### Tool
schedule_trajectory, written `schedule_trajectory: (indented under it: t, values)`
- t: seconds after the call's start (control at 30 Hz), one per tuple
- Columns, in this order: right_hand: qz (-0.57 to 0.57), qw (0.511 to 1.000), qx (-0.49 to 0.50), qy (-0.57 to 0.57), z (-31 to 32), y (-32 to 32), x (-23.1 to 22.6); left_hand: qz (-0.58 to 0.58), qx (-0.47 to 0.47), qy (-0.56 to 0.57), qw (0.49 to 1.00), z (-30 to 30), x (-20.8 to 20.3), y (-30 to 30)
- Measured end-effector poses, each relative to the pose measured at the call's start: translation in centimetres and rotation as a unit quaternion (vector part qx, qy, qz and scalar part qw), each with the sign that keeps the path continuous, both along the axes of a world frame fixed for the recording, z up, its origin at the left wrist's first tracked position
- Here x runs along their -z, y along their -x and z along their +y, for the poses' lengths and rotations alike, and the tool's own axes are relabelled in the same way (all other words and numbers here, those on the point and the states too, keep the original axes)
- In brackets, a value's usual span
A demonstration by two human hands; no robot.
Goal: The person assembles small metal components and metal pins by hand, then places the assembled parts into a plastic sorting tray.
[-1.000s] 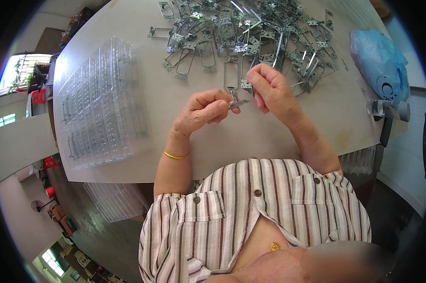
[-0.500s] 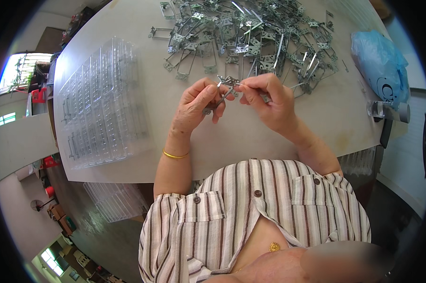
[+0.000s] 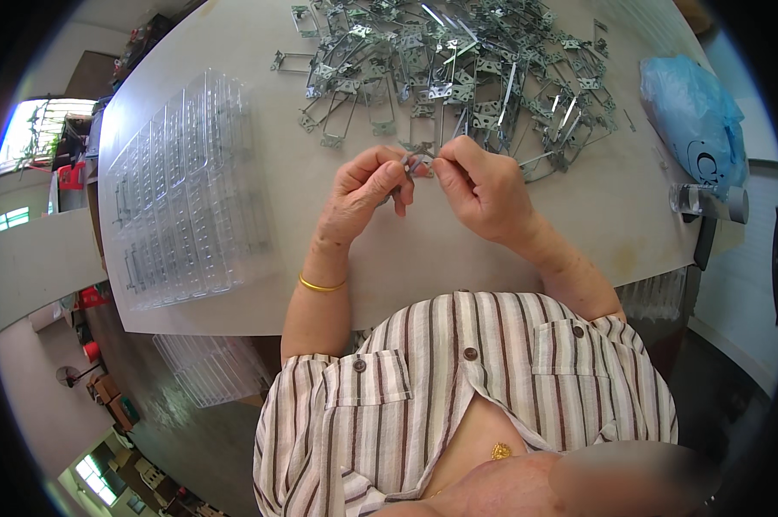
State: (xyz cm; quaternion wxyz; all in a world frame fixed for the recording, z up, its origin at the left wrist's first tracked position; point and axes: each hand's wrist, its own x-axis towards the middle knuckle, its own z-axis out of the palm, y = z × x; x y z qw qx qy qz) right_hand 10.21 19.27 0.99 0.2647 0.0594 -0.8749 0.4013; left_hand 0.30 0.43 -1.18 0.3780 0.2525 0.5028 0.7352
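Observation:
Between thumb and fingers, my left hand [image 3: 367, 191] grips a small metal bracket [image 3: 418, 165], much of it hidden behind the fingers. Close to its right side is my right hand [image 3: 484, 188], with thumb and forefinger pinched at the bracket's edge; what lies inside that pinch is too small to make out. Just beyond both hands spreads a heap of metal brackets [image 3: 441, 69], stamped plates joined to long thin wire or strip frames, tangled together.
A stack of clear plastic trays [image 3: 186, 189] covers the left of the pale table [image 3: 389, 284]. At the right lie a blue plastic bag [image 3: 690, 116] and a clear container [image 3: 695, 200] with a grey lid. More clear trays [image 3: 212, 366] are below the table's left front edge.
The bracket has turned in my left hand, and less of it shows now. My right hand's fingers have curled in more, staying beside it.

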Motion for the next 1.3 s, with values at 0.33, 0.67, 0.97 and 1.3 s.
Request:
schedule_trajectory:
  t: [0.33,0.67,0.97,1.3]
  values:
    - [-0.113,0.907,-0.073,0.398,0.4,0.1,-0.6,-0.011,-0.015,-0.035,0.999,0.0,0.3,0.1]
    - [-0.007,0.905,-0.143,0.400,-0.4,-0.1,-0.4,0.102,-0.061,0.014,0.993,0.2,-0.6,0.2]
    - [0.119,0.980,-0.127,0.099,0.1,-0.2,-0.7,0.211,-0.155,0.028,0.965,0.0,-1.8,0.3]
    - [0.138,0.975,-0.149,0.090,-0.1,-0.1,-0.3,0.306,-0.166,0.094,0.933,0.2,-3.8,-0.7]
